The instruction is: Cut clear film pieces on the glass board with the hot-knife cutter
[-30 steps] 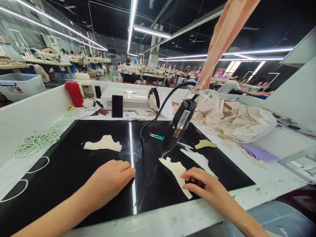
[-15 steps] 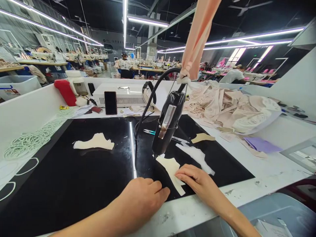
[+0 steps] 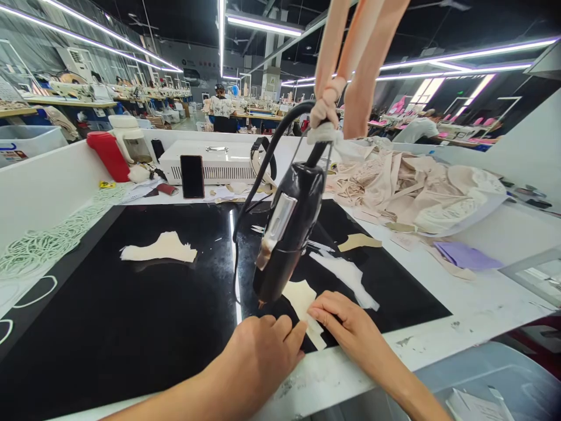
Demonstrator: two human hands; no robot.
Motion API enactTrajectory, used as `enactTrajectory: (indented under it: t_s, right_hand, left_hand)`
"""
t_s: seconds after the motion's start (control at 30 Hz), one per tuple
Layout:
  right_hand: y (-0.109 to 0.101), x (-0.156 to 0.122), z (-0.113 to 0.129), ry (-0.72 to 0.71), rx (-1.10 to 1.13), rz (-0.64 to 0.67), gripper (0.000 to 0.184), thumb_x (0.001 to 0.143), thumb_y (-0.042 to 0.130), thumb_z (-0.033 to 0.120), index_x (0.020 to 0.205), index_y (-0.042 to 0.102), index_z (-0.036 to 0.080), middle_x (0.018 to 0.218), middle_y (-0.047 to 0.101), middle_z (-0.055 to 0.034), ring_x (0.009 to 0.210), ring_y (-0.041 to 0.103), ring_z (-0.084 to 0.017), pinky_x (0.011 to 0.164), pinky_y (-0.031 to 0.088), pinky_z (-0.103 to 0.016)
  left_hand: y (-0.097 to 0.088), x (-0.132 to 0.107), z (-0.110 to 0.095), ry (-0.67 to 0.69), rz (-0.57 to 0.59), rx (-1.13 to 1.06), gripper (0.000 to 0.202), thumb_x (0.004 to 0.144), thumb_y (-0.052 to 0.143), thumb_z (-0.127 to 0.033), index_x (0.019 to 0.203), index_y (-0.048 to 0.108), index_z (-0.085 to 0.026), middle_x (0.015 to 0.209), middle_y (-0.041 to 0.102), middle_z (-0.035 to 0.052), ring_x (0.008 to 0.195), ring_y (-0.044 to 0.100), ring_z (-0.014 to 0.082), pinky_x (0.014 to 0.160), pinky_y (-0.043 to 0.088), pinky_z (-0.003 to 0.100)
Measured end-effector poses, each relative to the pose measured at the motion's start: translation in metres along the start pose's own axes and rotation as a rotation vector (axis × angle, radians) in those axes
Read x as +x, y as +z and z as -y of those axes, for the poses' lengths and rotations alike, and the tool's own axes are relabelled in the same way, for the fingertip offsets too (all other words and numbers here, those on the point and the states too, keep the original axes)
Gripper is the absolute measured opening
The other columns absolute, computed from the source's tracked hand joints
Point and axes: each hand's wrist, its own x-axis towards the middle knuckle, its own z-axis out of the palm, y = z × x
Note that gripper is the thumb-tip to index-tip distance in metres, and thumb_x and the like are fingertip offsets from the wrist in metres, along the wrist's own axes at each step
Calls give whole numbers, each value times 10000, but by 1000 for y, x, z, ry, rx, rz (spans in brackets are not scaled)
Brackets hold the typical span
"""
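My left hand (image 3: 263,356) and my right hand (image 3: 346,324) meet at the near edge of a glossy black work surface (image 3: 131,316). Their fingertips press on a small cream fabric piece (image 3: 302,298) that lies flat there. The fingers of both hands are bent and close together on the piece. A black hand tool (image 3: 287,231) with a cable hangs from peach fabric strips (image 3: 346,64) just above the piece, its tip close to my fingers. Another cream piece (image 3: 160,249) lies to the left, and a white piece (image 3: 346,275) to the right.
A heap of beige garments (image 3: 416,187) fills the back right. A white machine box (image 3: 214,164), a dark phone (image 3: 191,176) and a red container (image 3: 107,155) stand at the back. White rings (image 3: 39,245) lie on the left. A purple sheet (image 3: 467,255) is on the right.
My left hand slid right across the black surface to join the right hand on the cream piece. The hanging tool now appears closer and lower over it.
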Motion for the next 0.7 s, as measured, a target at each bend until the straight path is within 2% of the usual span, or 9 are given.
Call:
enactTrajectory:
  t_s: [0.27, 0.43, 0.7]
  right_hand:
    - [2, -4, 2, 55, 9, -11, 370, 1067, 473, 362, 738, 595, 245, 763, 618, 5, 776, 586, -201, 740, 436, -332]
    - [7, -6, 0, 85, 29, -42, 374, 1051, 476, 400, 726, 581, 245, 770, 622, -6, 790, 565, -218, 742, 419, -344]
    - [7, -5, 5, 154, 113, -150, 377, 990, 542, 470, 692, 589, 242, 741, 612, -8, 743, 545, -210, 716, 400, -334]
  left_hand:
    - [0, -5, 2, -22, -101, 23, 496, 1052, 646, -456, 1445, 578, -161, 807, 653, -15, 658, 639, 160, 494, 301, 352]
    - [9, -4, 0, 0, -149, -3, 344, 1071, 610, -419, 1335, 643, -200, 794, 631, -15, 634, 618, 165, 479, 249, 366]
    - [20, -3, 0, 15, -246, -14, 258, 1055, 608, -296, 1285, 631, -182, 826, 652, -17, 586, 587, 168, 465, 236, 354]
